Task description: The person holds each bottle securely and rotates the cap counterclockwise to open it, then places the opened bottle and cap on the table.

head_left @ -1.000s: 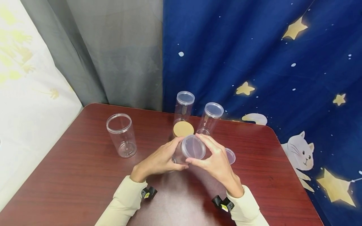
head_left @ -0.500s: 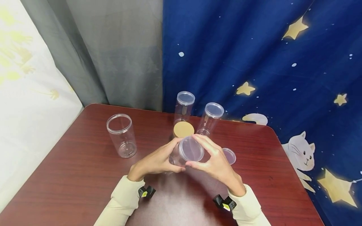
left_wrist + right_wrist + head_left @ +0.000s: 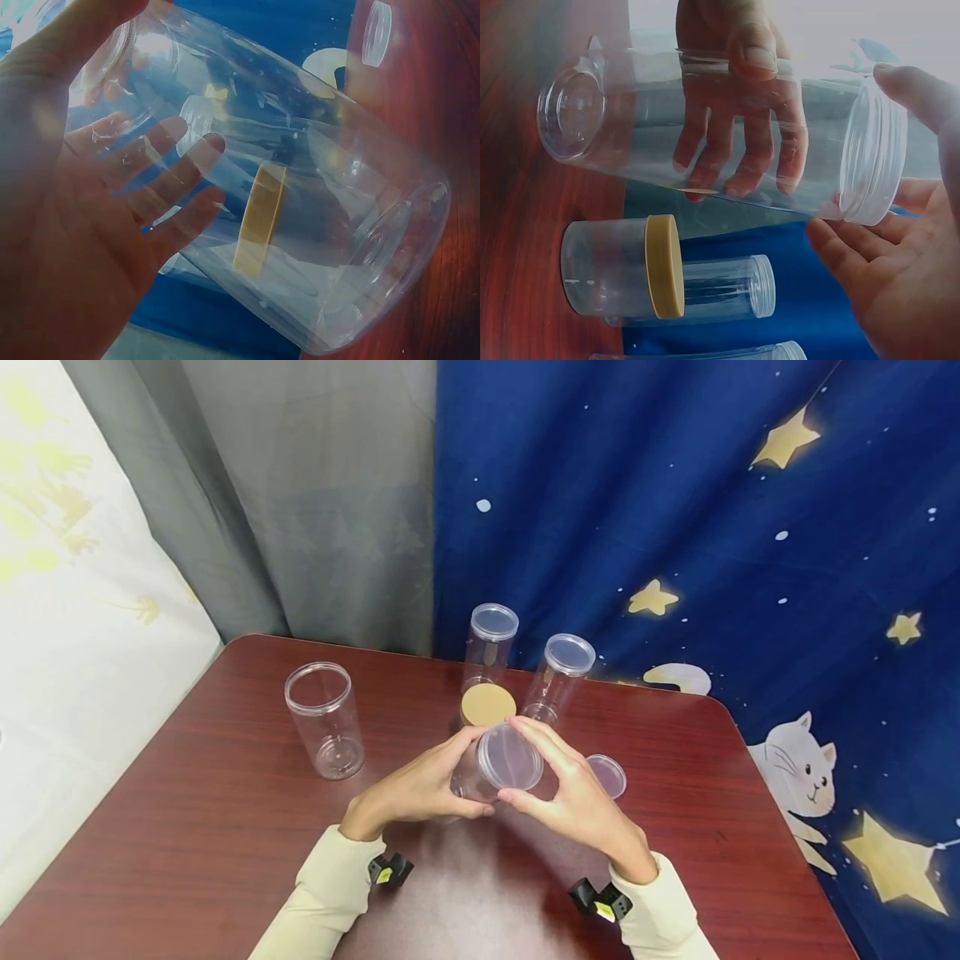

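Note:
My left hand (image 3: 416,785) wraps round the body of a tall clear plastic jar (image 3: 645,127), thumb on one side and fingers on the other. A translucent lid (image 3: 510,757) sits on the jar's mouth. My right hand (image 3: 577,789) grips this lid at its rim between thumb and fingers. The jar leans a little, its lidded end facing up toward the head camera and its base low, close to the table. Through the clear wall in the left wrist view, the left fingers (image 3: 191,214) show against the far side. Nothing is visible inside the jar.
Just behind the hands stands a shorter jar with a yellow-tan lid (image 3: 488,704). Two lidded clear jars, one at the back (image 3: 492,639) and one right of it (image 3: 561,672), stand beyond. An open clear jar (image 3: 326,722) is at left; a loose lid (image 3: 607,776) lies right.
The held jar and lid have shifted slightly left in the head view, and the right fingertips sit a little further left round the lid's rim. Both hands keep their hold.

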A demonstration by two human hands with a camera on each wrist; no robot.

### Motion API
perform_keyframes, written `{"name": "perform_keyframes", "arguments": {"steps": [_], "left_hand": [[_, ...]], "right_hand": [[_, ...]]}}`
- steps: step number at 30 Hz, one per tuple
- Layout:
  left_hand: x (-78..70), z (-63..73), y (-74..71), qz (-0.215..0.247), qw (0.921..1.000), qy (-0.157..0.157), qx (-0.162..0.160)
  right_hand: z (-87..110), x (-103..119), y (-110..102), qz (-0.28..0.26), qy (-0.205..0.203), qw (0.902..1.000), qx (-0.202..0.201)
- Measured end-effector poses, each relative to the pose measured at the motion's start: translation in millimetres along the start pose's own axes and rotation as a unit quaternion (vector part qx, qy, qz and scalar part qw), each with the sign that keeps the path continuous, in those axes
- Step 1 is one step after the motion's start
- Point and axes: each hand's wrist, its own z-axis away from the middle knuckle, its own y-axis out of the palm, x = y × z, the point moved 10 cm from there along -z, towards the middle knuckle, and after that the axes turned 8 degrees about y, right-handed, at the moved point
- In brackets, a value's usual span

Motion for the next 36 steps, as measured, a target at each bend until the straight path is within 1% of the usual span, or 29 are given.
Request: {"name": "perform_keyframes", "arguments": {"steps": [4,7,12,15,19,25,30,32,36], "left_hand": [[0.1,-0.2,0.1,0.002,1.0000,-0.002,0.000],[0.9,-0.2,-0.3,0.005,1.0000,-0.008,-0.003],[4.5,0.0,1.0,-0.004,0.9998,-0.022,-0.002],[5.1,-0.5,1.3,-0.013,0.9997,-0.023,-0.002],[5.1,-0.7,1.0,-0.018,0.9996,-0.021,-0.003],[4.0,-1.3,0.0,-0.022,0.9996,-0.016,-0.008],[4.0,-1.2,-0.9,-0.021,0.9995,-0.021,-0.013],[4.7,-0.8,-1.3,-0.021,0.9994,-0.025,-0.015],[4.4,-0.3,-2.8,-0.021,0.9993,-0.022,-0.025]], "right_hand": [[0.2,-0.3,0.6,-0.007,0.001,0.9999,0.010],[-0.6,-0.3,-1.8,-0.007,-0.001,1.0000,0.002],[0.0,-3.3,-10.7,0.023,0.017,0.9983,-0.050],[1.7,-3.3,-14.9,0.047,0.027,0.9954,-0.079],[2.2,-0.7,-17.7,0.066,0.028,0.9924,-0.099],[1.9,-0.5,-16.6,0.075,0.046,0.9918,-0.092],[0.8,-1.2,-13.4,0.081,0.062,0.9912,-0.084],[0.2,-1.0,-12.4,0.081,0.064,0.9912,-0.083],[-1.5,1.3,-11.9,0.077,0.062,0.9914,-0.087]]}}
